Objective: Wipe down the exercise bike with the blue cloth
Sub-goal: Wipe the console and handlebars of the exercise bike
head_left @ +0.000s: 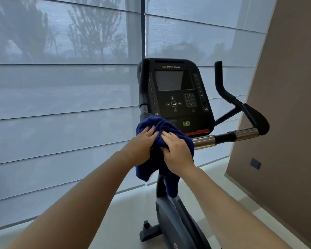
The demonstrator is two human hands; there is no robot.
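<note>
Head view: a person's left hand (142,142) and right hand (177,151) clasp the blue cloth (162,125), bunched over the handlebar (223,137) of the exercise bike (169,221), just below its console (174,83); wrapping it tight and sliding along the bar should clean best.

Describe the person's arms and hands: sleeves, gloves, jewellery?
No sleeves in view up to the frame edge. Left hand and right hand wear no gloves; no watch, band or ring shows, and the fingers carry no markings.
</note>
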